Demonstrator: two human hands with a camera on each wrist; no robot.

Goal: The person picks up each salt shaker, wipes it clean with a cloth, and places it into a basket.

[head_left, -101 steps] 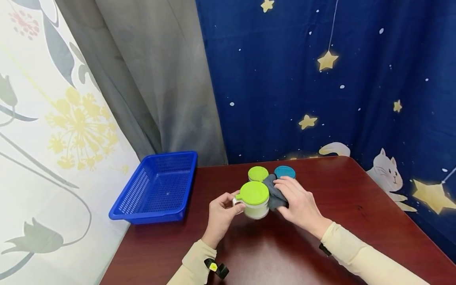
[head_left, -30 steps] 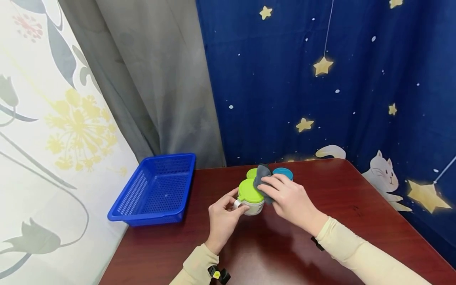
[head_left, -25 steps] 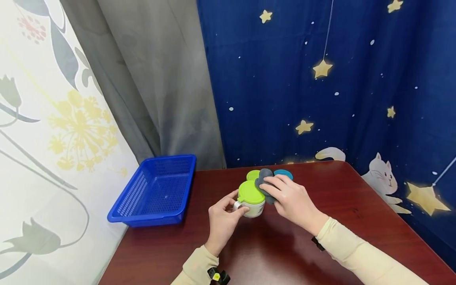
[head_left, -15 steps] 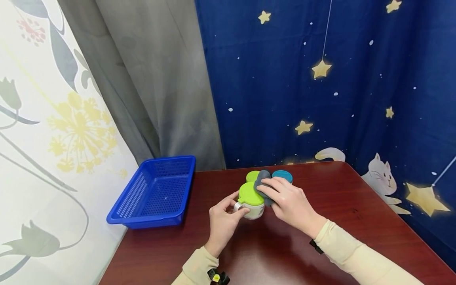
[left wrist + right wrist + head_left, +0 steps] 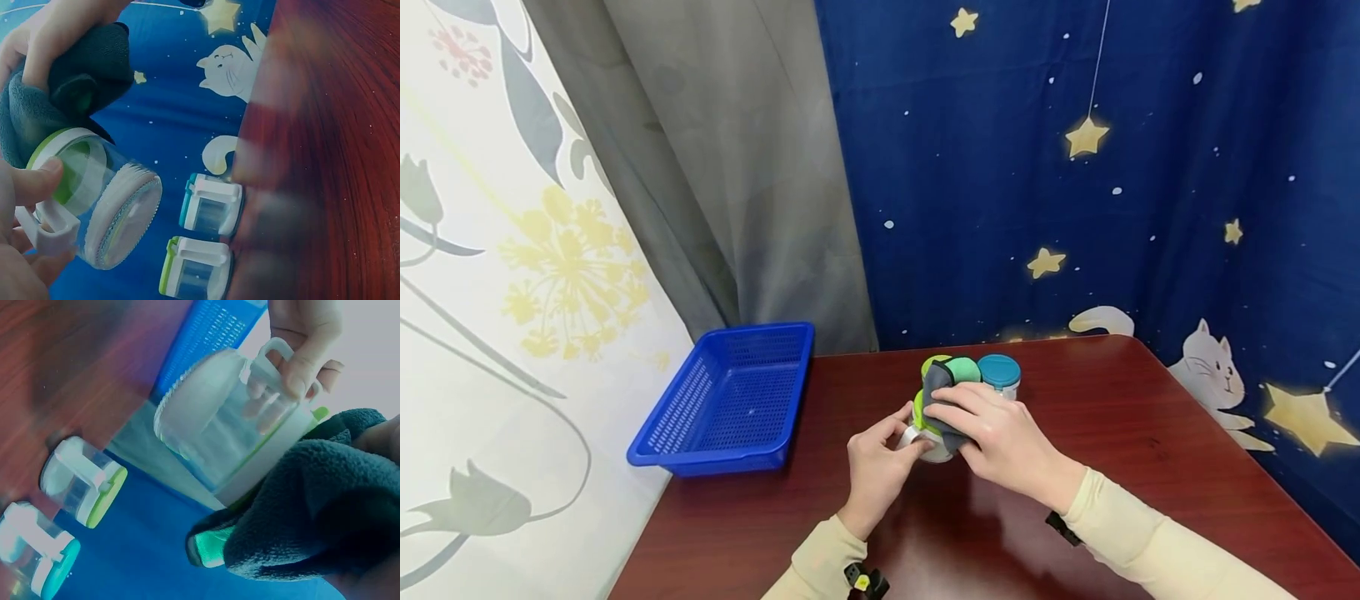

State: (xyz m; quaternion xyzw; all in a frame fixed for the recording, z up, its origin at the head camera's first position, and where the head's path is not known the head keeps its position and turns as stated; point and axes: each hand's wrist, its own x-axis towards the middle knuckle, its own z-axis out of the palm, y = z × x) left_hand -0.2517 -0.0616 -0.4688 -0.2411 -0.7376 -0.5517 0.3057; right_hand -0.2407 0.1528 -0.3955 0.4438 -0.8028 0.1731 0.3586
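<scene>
My left hand (image 5: 877,467) holds a clear seasoning jar (image 5: 219,419) by its white handle (image 5: 53,231), thumb and fingers on either side. The jar is raised off the table and has a lime-green lid (image 5: 920,412) and a whitish layer at its base. With curled fingers, my right hand (image 5: 1011,437) grips a dark grey cloth (image 5: 306,506) and presses it over the lid, hiding much of it. A bright green patch (image 5: 962,369) shows on the cloth. Two similar jars stand behind: one green-lidded (image 5: 81,481), one teal-lidded (image 5: 1000,372).
A blue perforated plastic basket (image 5: 722,462) sits at the back left of the dark red wooden table (image 5: 1112,433). Behind the table hang a grey curtain (image 5: 760,208) and a navy star-patterned curtain (image 5: 970,183).
The cloth has moved from the jar's right side onto its lid, covering more of the green, and its green patch now shows. Both hands keep their hold on jar and cloth.
</scene>
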